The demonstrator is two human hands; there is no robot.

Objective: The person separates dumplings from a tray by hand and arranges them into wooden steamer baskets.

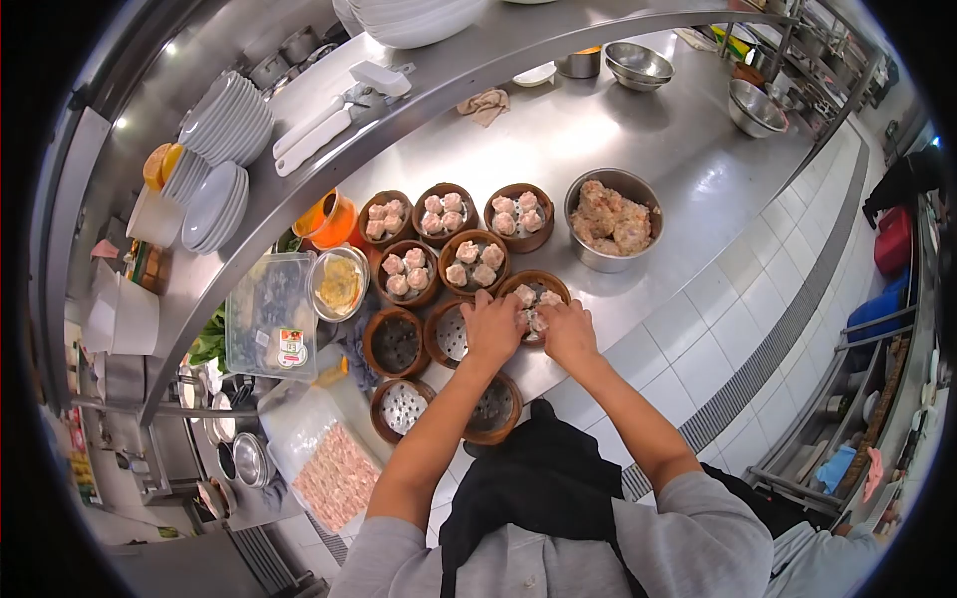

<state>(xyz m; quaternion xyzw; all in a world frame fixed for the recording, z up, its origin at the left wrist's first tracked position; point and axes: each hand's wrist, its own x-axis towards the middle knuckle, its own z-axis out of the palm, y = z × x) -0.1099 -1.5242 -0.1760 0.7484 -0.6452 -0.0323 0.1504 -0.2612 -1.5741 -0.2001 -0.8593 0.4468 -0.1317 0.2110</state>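
My left hand (493, 327) and my right hand (568, 334) meet over a round bamboo steamer basket (560, 283) near the table's front edge. Between their closed fingertips is a siu mai dumpling (536, 323), partly hidden by the fingers. More siu mai (524, 294) sit in the same basket. Behind it, several baskets hold pink open-topped siu mai, among them the nearest basket (503, 274) and one further back (550, 231). Beside my left wrist, a basket (431, 334) shows a bare perforated metal base.
A steel bowl of minced filling (653, 244) stands to the right. At left are a bowl of yellow food (344, 284), a clear plastic box (269, 319) and a tray of pink pieces (334, 473). A raised steel shelf (399, 130) with stacked plates (234, 120) curves above the table (478, 149).
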